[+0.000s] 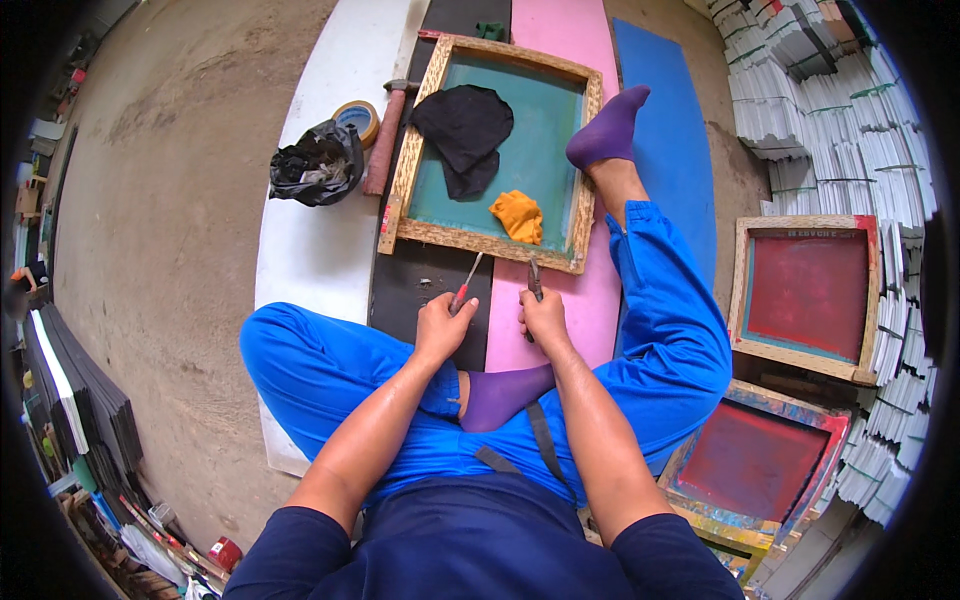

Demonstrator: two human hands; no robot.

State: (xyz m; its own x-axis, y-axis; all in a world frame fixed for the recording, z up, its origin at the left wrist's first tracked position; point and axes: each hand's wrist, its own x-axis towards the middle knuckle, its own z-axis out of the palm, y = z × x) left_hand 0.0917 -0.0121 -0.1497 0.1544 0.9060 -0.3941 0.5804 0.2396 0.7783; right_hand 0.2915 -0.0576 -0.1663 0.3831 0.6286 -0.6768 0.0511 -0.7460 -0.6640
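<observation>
Boards (pixel 575 320) under frame (pixel 455 238), bag (pixel 318 190) of scraps (pixel 322 154)

The head view looks steeply down from above the person's chest (pixel 480 545), facing forward (a wide fisheye, straight edges bowing toward a dark rim), with the left hand (pixel 446 326) and right hand (pixel 544 316) close below it and the stacked sheets (pixel 768 100) farther off at the right
</observation>
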